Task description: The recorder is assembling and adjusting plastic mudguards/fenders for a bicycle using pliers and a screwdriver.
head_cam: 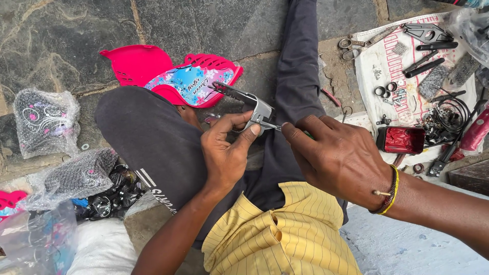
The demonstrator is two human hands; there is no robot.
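The left hand (226, 153) grips a small metal bracket (257, 113) while the right hand (338, 158), at 3 o'clock, pinches a thin tool (272, 126) that could slip off and jab the thumb.

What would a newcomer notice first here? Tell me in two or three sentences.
Dead centre, the left hand holds a small silver and black metal part over the lap while the right hand works a thin tool into it. Behind it on the stone floor lies a bright pink plastic guard. At upper right, a white cloth is strewn with tools and small metal parts.
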